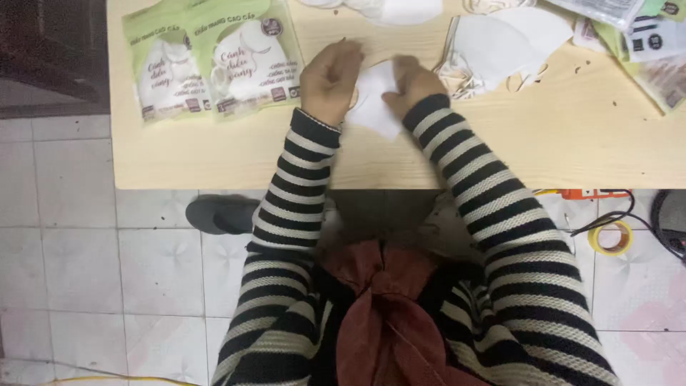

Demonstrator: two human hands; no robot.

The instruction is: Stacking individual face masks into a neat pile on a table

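Both my hands rest on the light wooden table [214, 157], closed on a white face mask [374, 100] between them. My left hand [330, 74] grips its left edge, knuckles up. My right hand [411, 82] pinches its right edge. The mask lies flat, its lower corner pointing toward me. My sleeves are black and cream striped.
Two green and white mask packets [214, 61] lie at the table's left. A pile of loose white masks [500, 43] sits right of my hands, more packets [654, 43] at far right. On the tiled floor are a dark shoe [218, 214], a tape roll [611, 237] and cables.
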